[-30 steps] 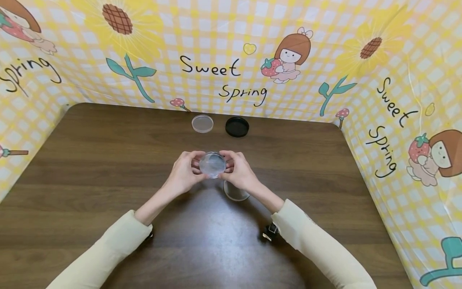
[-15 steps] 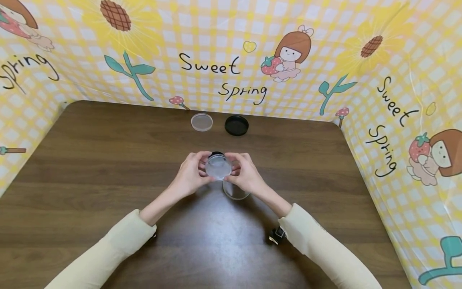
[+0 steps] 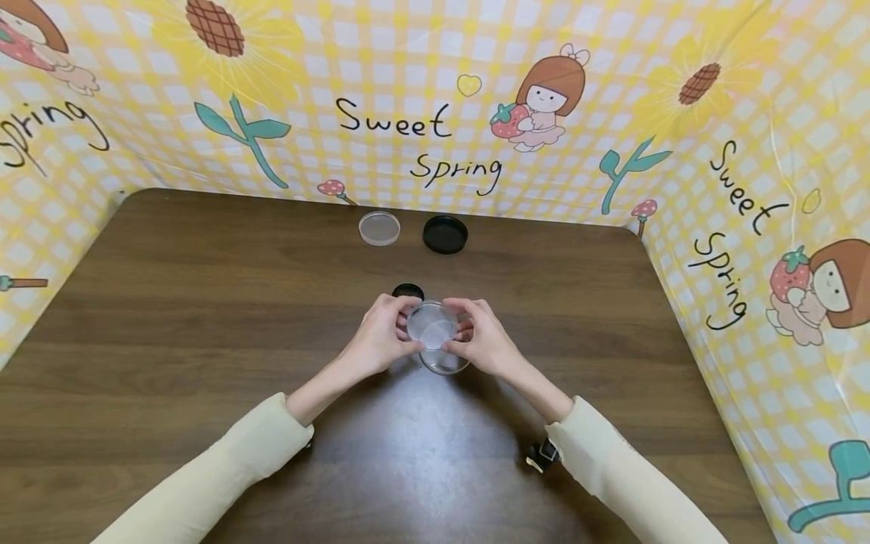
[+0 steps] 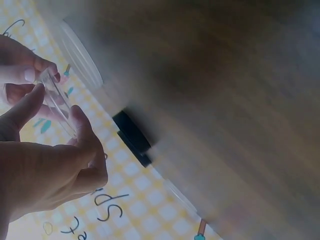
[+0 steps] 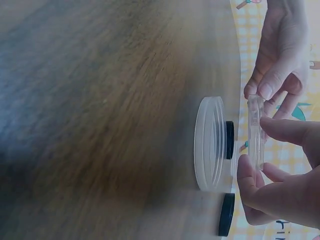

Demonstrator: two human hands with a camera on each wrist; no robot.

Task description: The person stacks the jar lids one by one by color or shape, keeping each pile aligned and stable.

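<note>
A clear round petri dish (image 3: 432,323) is held level between my two hands. My left hand (image 3: 381,336) pinches its left edge with thumb and fingers, and my right hand (image 3: 485,340) grips the right edge the same way. Directly beneath, a second clear dish (image 3: 445,366) sits on the table, partly covered by the held one in the head view. In the right wrist view the held dish (image 5: 255,132) is seen edge-on, apart from the lower dish (image 5: 207,145) on the table. Just beyond my left fingers lies a small black round lid (image 3: 408,291).
Toward the back of the brown wooden table (image 3: 238,302) lie a clear shallow dish (image 3: 379,229) and, to its right, a larger black round dish (image 3: 445,235). A yellow checked cloth (image 3: 381,53) with printed figures rises behind the table and at both sides.
Both hands have carried the petri dish right and toward me, over the dish on the table. The small black lid, hidden at first behind the hands, now shows.
</note>
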